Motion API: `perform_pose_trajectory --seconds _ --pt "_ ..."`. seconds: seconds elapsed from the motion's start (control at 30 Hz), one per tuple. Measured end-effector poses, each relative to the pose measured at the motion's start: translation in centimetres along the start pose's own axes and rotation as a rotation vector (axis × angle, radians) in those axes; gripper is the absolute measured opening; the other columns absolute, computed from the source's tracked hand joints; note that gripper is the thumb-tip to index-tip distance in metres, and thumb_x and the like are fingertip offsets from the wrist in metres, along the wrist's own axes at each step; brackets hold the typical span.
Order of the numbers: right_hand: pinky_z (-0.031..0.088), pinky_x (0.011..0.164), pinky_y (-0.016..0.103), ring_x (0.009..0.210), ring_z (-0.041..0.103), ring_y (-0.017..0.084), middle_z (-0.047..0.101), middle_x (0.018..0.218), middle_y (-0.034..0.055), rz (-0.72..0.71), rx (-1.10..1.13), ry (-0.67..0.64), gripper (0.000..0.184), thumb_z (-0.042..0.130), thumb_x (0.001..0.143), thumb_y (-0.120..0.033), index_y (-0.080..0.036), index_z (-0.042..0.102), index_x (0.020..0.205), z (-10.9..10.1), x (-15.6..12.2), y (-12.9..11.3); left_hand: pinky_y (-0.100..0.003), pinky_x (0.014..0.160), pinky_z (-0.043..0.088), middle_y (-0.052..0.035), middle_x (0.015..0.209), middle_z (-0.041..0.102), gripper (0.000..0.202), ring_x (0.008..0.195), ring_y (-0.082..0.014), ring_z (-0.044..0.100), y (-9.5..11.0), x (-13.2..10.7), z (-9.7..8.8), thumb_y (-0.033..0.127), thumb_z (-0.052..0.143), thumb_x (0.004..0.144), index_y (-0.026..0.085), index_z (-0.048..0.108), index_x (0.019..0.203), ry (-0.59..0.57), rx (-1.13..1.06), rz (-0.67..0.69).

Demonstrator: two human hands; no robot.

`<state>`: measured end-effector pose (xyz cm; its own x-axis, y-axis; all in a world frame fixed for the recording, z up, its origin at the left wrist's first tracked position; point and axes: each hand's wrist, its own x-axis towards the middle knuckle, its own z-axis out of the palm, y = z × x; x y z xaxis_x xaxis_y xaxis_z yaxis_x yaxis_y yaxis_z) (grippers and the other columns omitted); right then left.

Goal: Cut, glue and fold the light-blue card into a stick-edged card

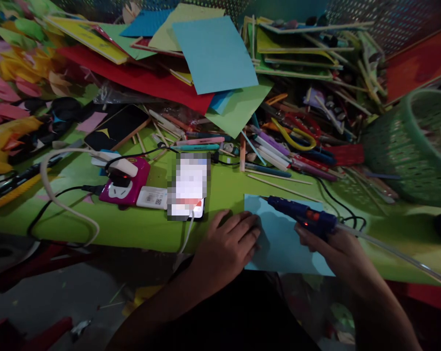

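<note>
1. Glue gun (302,214), head view: held over the upper left part of the blue sheet (278,246), nozzle toward the sheet's top edge, near its left corner. Whether the tip touches paper cannot be told. A red light (306,224) glows on its body.
2. Right hand (342,246): wrapped around the gun's handle. The trigger is hidden, so whether it is squeezed cannot be told. A long glue stick (395,253) extends from the rear, toward the lower right.
3. Left hand (233,239): palm down, fingers loosely bent over the sheet's left edge, not closed in a grip. Its underside is hidden.
4. Sheet: flat on the green table (225,183), near the front edge. Good practice would be light pressure from the left hand, fingertips clear of the hot nozzle, and a low, steady tip.
5. Surroundings: phone (186,187) and power strip (140,178) lie left of the sheet; a black cord (328,189) curves behind the gun. Keeping cord and glue stick free of snags should help an even line.
</note>
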<state>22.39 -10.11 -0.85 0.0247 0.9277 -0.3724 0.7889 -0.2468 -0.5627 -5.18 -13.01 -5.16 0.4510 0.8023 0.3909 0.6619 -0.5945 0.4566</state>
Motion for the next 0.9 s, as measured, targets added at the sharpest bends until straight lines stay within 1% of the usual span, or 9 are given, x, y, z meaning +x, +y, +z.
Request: perform_pose_trajectory --seconds 0.17,0.27,0.4,0.57,0.73,0.8,0.9 --pt "0.050 0.060 0.033 0.069 0.065 0.024 0.074 0.073 0.0072 0.030 0.173 0.016 0.059 0.068 0.077 -0.080 -0.022 0.075 0.072 0.1 -0.5 0.4 -0.043 0.113 0.041 -0.0005 0.142 0.070 0.020 0.135 -0.0174 0.061 0.0 0.1 -0.2 0.029 0.060 0.105 0.021 0.072 0.119 0.019 0.021 0.002" --pt "0.050 0.062 0.033 0.073 0.066 0.025 0.075 0.077 0.0076 0.047 0.202 0.008 0.058 0.071 0.076 -0.079 -0.022 0.079 0.078 0.2 -0.4 0.3 -0.043 0.113 0.041 0.0008 0.141 0.071 0.019 0.133 -0.0167 0.061 0.0 0.2 -0.2 0.029 0.059 0.106 0.021 0.072 0.118 0.030 0.019 0.005" --pt "0.050 0.065 0.034 0.076 0.067 0.026 0.077 0.082 0.0083 0.041 0.166 -0.012 0.058 0.068 0.078 -0.079 -0.022 0.080 0.080 0.1 -0.2 0.6 -0.044 0.113 0.042 0.0008 0.142 0.070 0.020 0.134 -0.0172 0.061 -0.1 0.1 0.0 0.028 0.061 0.105 0.021 0.072 0.119 0.010 0.019 0.003" --pt "0.047 0.059 0.033 0.069 0.065 0.024 0.073 0.073 0.0068 0.027 0.093 -0.003 0.055 0.065 0.082 -0.074 -0.022 0.078 0.075 -0.1 -0.2 1.3 -0.044 0.113 0.042 0.0004 0.143 0.070 0.021 0.135 -0.0172 0.060 -0.1 0.0 0.0 0.029 0.060 0.105 0.022 0.072 0.121 -0.001 0.035 0.006" --pt "0.047 0.056 0.031 0.066 0.063 0.023 0.071 0.069 0.0063 -0.030 0.050 0.033 0.050 0.065 0.085 -0.067 -0.022 0.070 0.064 0.2 -0.2 0.9 -0.044 0.111 0.042 0.0005 0.141 0.071 0.021 0.133 -0.0174 0.062 -0.1 0.2 -0.1 0.029 0.061 0.105 0.022 0.072 0.121 -0.004 0.030 0.007" --pt "0.046 0.055 0.031 0.064 0.062 0.022 0.069 0.067 0.0059 -0.045 0.032 0.047 0.051 0.065 0.086 -0.066 -0.022 0.067 0.062 0.2 -0.2 0.7 -0.044 0.111 0.042 0.0007 0.140 0.071 0.020 0.131 -0.0177 0.063 -0.1 0.2 -0.1 0.030 0.061 0.105 0.022 0.072 0.120 0.010 0.028 0.009" --pt "0.047 0.053 0.031 0.062 0.062 0.022 0.068 0.064 0.0052 -0.055 0.016 0.042 0.052 0.063 0.087 -0.068 -0.022 0.066 0.062 0.2 -0.1 0.8 -0.044 0.110 0.042 0.0008 0.140 0.072 0.020 0.132 -0.0180 0.062 -0.1 0.2 -0.1 0.029 0.060 0.105 0.022 0.072 0.119 0.015 0.022 0.010"
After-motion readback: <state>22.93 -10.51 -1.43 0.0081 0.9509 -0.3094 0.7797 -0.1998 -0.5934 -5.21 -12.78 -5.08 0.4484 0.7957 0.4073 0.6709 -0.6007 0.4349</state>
